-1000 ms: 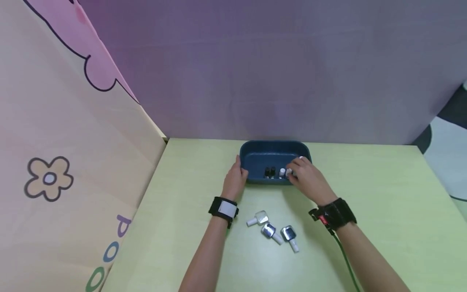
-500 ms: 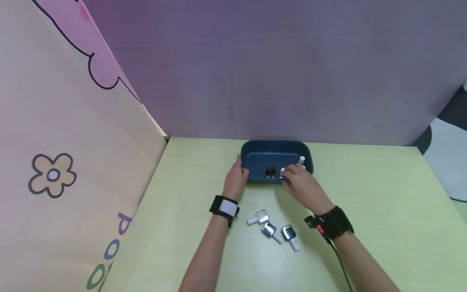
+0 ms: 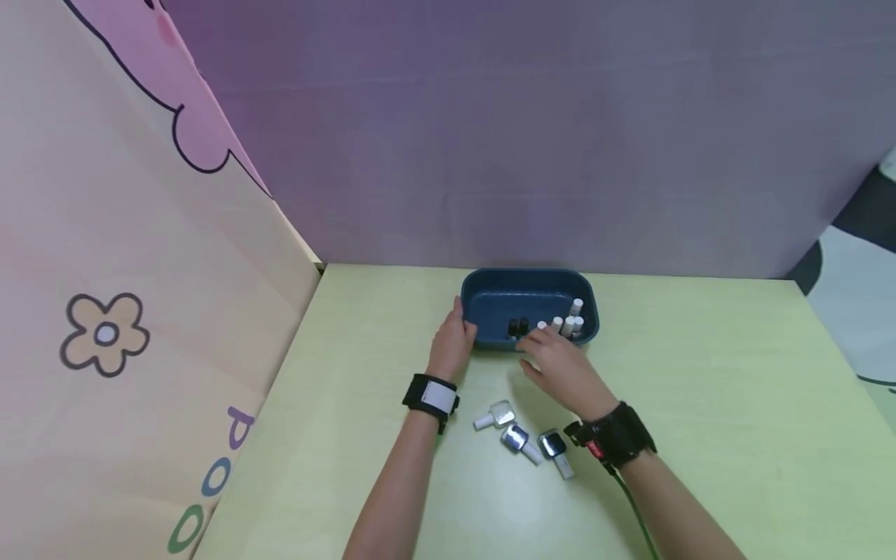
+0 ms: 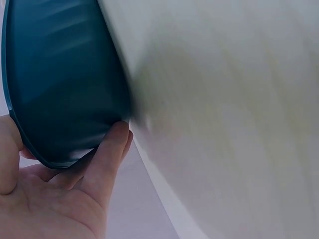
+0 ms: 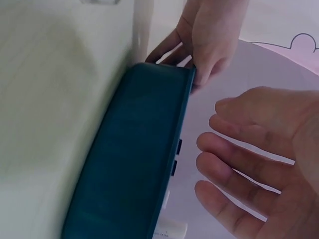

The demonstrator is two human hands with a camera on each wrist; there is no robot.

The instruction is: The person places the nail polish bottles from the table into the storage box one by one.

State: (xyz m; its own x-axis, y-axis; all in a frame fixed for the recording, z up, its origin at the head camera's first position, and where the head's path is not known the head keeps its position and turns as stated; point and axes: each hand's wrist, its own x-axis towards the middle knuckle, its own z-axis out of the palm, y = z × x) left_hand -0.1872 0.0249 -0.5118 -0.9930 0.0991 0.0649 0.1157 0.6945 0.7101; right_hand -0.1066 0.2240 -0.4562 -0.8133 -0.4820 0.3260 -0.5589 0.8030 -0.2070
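My left hand [image 3: 451, 342] grips the left end of a dark blue tray [image 3: 504, 299]. In the left wrist view, thumb and fingers close around the tray wall [image 4: 65, 64]. Inside the tray stand two black-capped bottles [image 3: 518, 327], and to their right several white-capped bottles [image 3: 568, 325]. Over the front rim is my right hand [image 3: 563, 373], hiding part of the tray. The right wrist view has that hand [image 5: 304, 159] with fingers loosely spread and nothing between them, apart from the tray. The bottles look like nail polish.
Three white-capped nail polish bottles lie on the pale green table [image 3: 700, 373] in front of the tray: a clear one [image 3: 502, 414], a silver one [image 3: 516, 439] and a darker silver one [image 3: 553, 445]. A purple backdrop [image 3: 560, 155] rises behind; a printed panel [image 3: 175, 257] stands left.
My right hand has moved left and toward me, from among the white-capped bottles to the front rim. Its fingers have loosened and more white caps show. The left hand keeps its hold.
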